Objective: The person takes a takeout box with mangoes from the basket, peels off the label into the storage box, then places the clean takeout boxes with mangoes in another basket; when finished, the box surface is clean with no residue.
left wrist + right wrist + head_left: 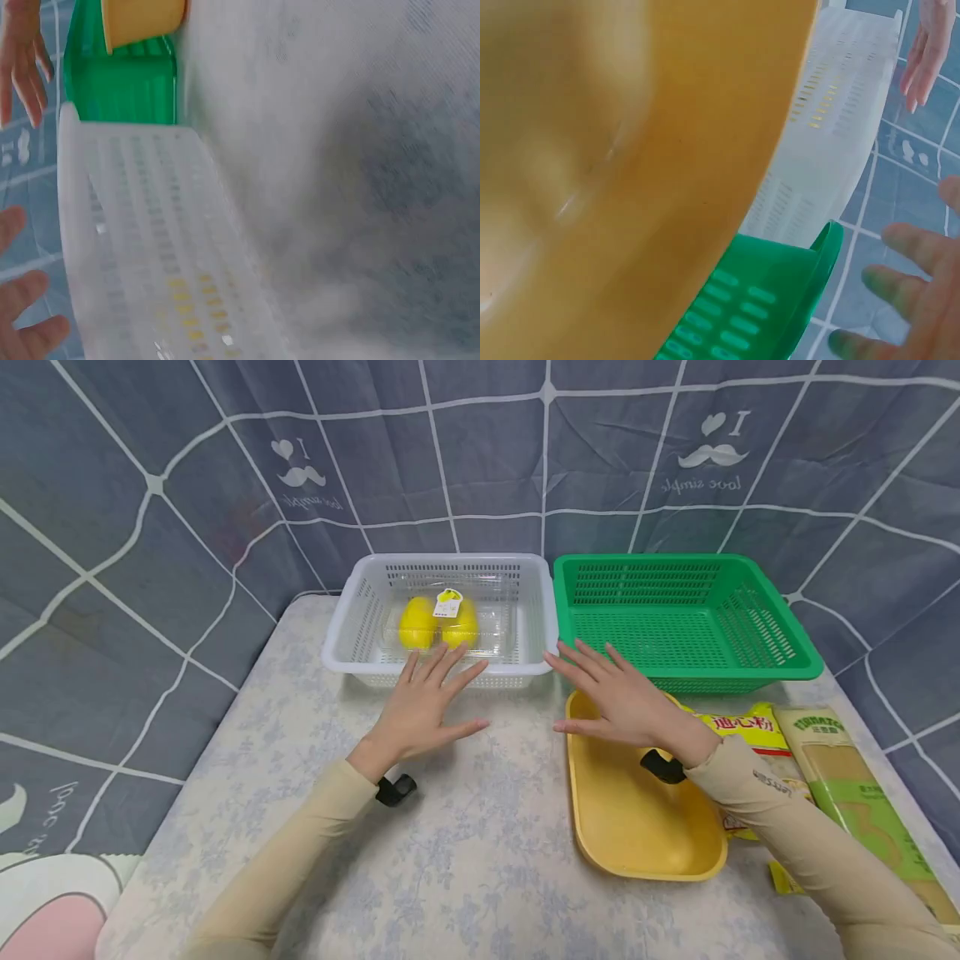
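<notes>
My left hand (pixel 422 708) is spread with straight fingers, its fingertips overlapping the front rim of the white basket (pixel 352 653) in the head view. Inside that basket lies a clear plastic box (pixel 491 618) with two yellow lemons (pixel 417 623) and a white label (pixel 447 603). My right hand (pixel 626 702) is spread too, palm down, above the yellow tray (pixel 637 827) and near the front of the green basket (pixel 750 672). Neither hand holds anything. In the right wrist view the yellow tray (pixel 705 150) fills the left side, with the right fingers (pixel 904 292) at the right edge.
Right of the tray lie a yellow pasta bag (pixel 750 724) and a long green-and-tan noodle packet (pixel 847 768), partly under the right forearm. A grey checked curtain (pixel 487 460) hangs behind the baskets. The floral cloth (pixel 480 877) covers the table.
</notes>
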`<state>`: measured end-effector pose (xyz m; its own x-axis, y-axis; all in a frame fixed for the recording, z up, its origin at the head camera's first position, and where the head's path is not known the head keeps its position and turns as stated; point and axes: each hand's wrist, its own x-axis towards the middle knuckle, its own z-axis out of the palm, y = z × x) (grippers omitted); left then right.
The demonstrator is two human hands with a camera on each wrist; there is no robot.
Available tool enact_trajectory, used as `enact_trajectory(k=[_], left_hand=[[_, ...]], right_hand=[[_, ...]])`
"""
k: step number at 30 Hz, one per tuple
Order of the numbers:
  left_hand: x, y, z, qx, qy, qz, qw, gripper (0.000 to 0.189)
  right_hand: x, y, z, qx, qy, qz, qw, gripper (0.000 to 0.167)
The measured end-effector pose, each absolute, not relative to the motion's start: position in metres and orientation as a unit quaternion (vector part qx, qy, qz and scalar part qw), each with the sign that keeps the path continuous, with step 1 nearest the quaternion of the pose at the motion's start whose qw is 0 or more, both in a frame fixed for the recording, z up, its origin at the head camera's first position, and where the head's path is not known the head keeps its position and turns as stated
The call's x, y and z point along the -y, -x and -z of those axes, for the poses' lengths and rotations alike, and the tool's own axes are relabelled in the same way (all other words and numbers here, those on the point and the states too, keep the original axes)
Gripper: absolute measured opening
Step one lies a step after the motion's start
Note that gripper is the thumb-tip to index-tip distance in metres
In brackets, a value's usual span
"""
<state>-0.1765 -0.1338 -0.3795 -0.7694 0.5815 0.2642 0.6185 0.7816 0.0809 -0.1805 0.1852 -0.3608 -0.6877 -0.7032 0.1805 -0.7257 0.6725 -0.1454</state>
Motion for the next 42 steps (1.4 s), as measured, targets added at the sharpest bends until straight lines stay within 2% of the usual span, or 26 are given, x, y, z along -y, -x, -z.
enact_trajectory(k=[5, 9, 14, 20, 24, 28, 37, 42], left_hand=[[0.156, 0.185, 0.382, 0.928, 0.274, 0.172, 0.184, 0.068], [0.176, 0.196, 0.381, 0.914, 0.21, 0.248, 0.241, 0.058], [0.205, 0.217, 0.38, 0.917, 0.086, 0.297, 0.253, 0.052], [0.238, 0.245, 0.376, 0.929, -0.019, 0.318, 0.187, 0.056], [0.249, 0.257, 0.375, 0.928, -0.048, 0.35, 0.115, 0.058], [0.256, 0.261, 0.377, 0.909, -0.07, 0.406, 0.066, 0.059], [0.259, 0.262, 0.38, 0.801, -0.111, 0.587, -0.015, 0.056], [0.257, 0.264, 0.382, 0.771, -0.127, 0.624, -0.019, 0.051]], right_hand=[[-0.179, 0.185, 0.357, 0.897, -0.404, -0.151, 0.096, 0.077], [-0.174, 0.19, 0.357, 0.874, -0.421, -0.186, 0.156, 0.061], [-0.168, 0.197, 0.358, 0.852, -0.421, -0.226, 0.215, 0.044], [-0.159, 0.204, 0.356, 0.857, -0.39, -0.263, 0.21, 0.039], [-0.153, 0.207, 0.352, 0.87, -0.366, -0.283, 0.172, 0.037], [-0.148, 0.211, 0.348, 0.88, -0.346, -0.3, 0.127, 0.04], [-0.139, 0.225, 0.337, 0.889, -0.316, -0.322, 0.081, 0.047], [-0.129, 0.242, 0.33, 0.884, -0.278, -0.376, 0.026, 0.053]])
